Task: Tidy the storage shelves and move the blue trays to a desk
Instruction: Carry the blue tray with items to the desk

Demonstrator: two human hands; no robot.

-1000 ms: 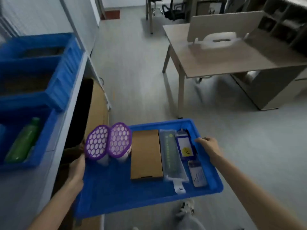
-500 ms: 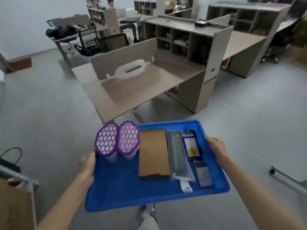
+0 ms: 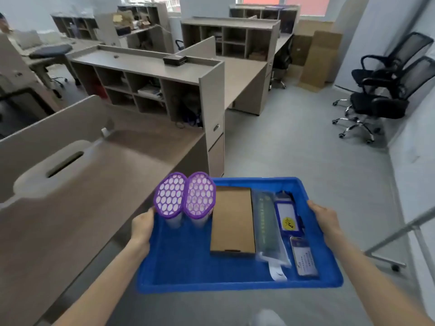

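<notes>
A: Tray status?

B: The blue tray [image 3: 235,287] is held level in the air by its two short sides. The left rim is gripped by the left hand [image 3: 141,225] and the right rim by the right hand [image 3: 326,216]. Thumbs are seen on top of the rim; the fingers underneath are hidden.

A: Load?

B: Two purple mesh-lidded containers [image 3: 170,198] are stood upright in the far-left corner, touching each other. A flat brown cardboard box [image 3: 232,222] is laid just beside them, mid-tray. A clear sleeve with a green insert [image 3: 268,229] is laid along the box's right edge, with its white tab near the near wall. A blue badge holder [image 3: 287,216] with a yellow sticker and a small card [image 3: 304,258] are laid by the right wall. The near-left part of the tray floor is bare.

A: Position against the desk?

B: The tray is held beside the desk's [image 3: 82,196] right-hand edge. In view, the left rim and left hand are lined up with that edge, and the rest of the tray is seen over the grey floor [image 3: 294,149]. Whether the rim overhangs the desktop cannot be told.

A: Clearance?

B: The desktop is bounded at the back by a partition panel [image 3: 47,130] and at the far end by a cubby shelf unit [image 3: 146,85]. A wide strip of floor is open ahead and to the right. The right side is narrowed by a metal frame on a caster [image 3: 400,231] near the right forearm. Two black office chairs [image 3: 381,100] are parked well apart from the tray, by the far wall.
</notes>
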